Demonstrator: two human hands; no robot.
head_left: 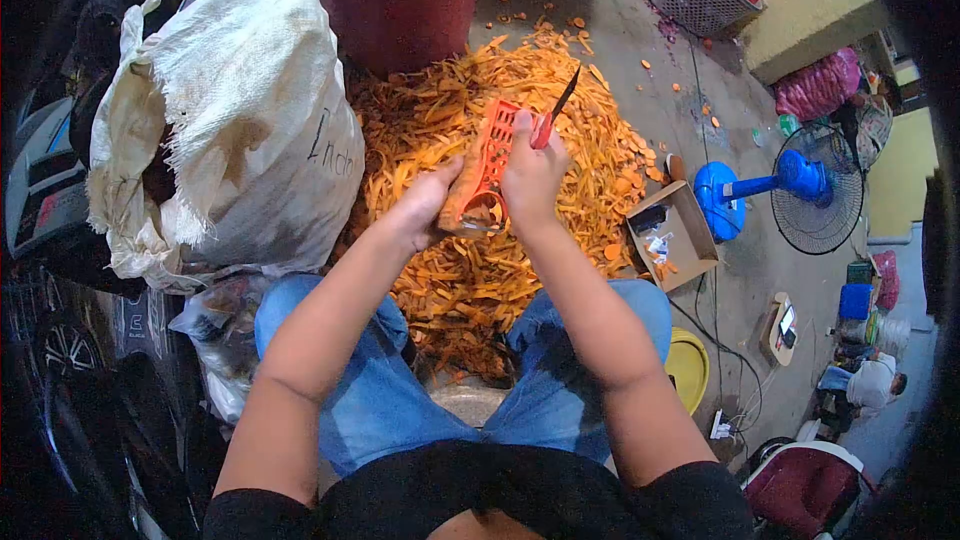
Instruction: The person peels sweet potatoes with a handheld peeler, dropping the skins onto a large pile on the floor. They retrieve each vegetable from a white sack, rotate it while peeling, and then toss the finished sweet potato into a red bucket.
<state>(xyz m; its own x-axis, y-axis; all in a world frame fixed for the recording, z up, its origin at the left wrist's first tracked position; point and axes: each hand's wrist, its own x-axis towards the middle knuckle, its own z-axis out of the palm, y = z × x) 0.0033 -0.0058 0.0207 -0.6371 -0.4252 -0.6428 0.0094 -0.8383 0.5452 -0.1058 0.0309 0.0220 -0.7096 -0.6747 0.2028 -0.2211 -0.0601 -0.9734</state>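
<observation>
Above the heap of orange peelings [590, 120], both my hands are around a long orange-red plastic piece [492, 155] with slots and holes, like a hand grater. My left hand [430, 202] is closed on its left side, thumb towards the top. My right hand [532, 180] grips its right side and also holds a small knife [565, 95] with a red handle. The knife's dark blade points up and away to the right. I cannot make out what lies beneath the plastic piece. The peelings look like carrot.
A white woven sack [250, 120] stands at left, beside a large red tub [390, 0]. To the right are an open cardboard box [680, 230], a blue fan [770, 185], a yellow lid or basin [686, 370] and cables. A person [870, 380] is far right.
</observation>
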